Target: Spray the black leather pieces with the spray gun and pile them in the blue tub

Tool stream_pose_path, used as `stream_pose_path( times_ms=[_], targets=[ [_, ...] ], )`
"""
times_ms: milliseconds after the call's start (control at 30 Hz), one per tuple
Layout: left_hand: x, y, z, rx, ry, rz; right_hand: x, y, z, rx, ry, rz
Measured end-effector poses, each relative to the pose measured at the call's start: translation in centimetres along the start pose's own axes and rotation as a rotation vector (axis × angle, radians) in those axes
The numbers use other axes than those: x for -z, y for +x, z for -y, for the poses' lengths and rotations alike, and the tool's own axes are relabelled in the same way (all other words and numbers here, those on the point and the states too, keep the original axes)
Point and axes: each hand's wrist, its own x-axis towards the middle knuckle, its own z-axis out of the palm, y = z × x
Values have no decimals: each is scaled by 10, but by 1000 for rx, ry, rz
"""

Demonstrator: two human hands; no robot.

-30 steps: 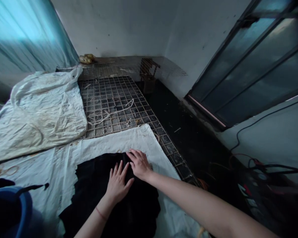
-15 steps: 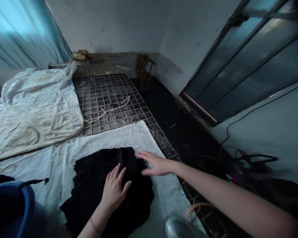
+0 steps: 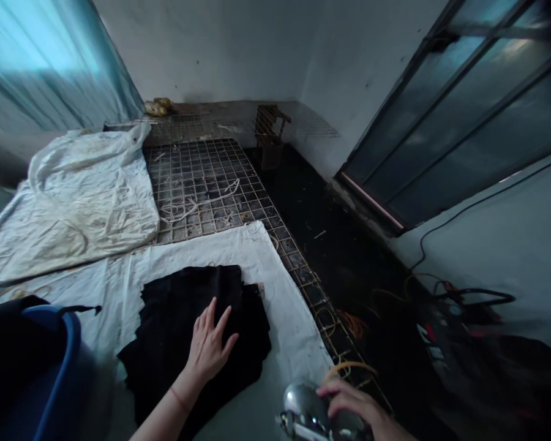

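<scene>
Several dark layers of black cloth (image 3: 179,331) with jagged edges lie on a white sheet (image 3: 298,343). My left hand (image 3: 209,346) rests on the cloth with its fingers spread, palm down. At the lower edge of the view, my right hand (image 3: 349,401) has its fingers curled over a shiny rounded metal device (image 3: 300,398), whose exact kind I cannot make out. Part of that device is cut off by the frame and covered by the hand. Beside it arches an orange-tan band (image 3: 353,365).
A blue tub (image 3: 67,373) with dark material stands at the lower left. Beyond the sheet are a wire grid (image 3: 197,177) with loose cords and a crumpled whitish cover (image 3: 92,202). A wooden stool (image 3: 270,138) stands farther back. Dark equipment (image 3: 468,324) with cables sits at right.
My right hand has moved from the right edge of the black cloth down to the shiny metal device and taken hold of it. The left hand stays on the cloth.
</scene>
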Motion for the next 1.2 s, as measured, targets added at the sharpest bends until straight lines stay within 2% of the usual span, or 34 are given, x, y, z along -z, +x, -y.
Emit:
stream_pose_path(
  times_ms=[133, 333, 433, 567, 633, 767, 867, 1000, 1200],
  targets=[
    [-8, -7, -4, 13, 9, 15, 14, 15, 20, 79, -32, 160],
    [-9, -6, -9, 97, 5, 82, 12, 36, 28, 182, 12, 421],
    [-6, -5, -13, 146, -4, 97, 16, 36, 28, 152, 71, 409],
    [-4, -4, -17, 180, -14, 101, 31, 38, 28, -75, 183, 382],
    [-4, -4, -17, 179, -23, 93, 40, 48, 33, -123, 211, 348],
    [-5, -5, -22, 186, -31, 32, 54, 77, 62, -46, 226, 270],
    [-7, -9, -32, 258, -14, -36, 55, 101, 92, -25, 139, 221],
    [-10, -14, -40, 357, -24, -28, 46, 130, 117, 2, 52, 263],
    [-10, -11, -35, 343, -77, -6, 49, 152, 123, -14, 143, 383]
  ],
)
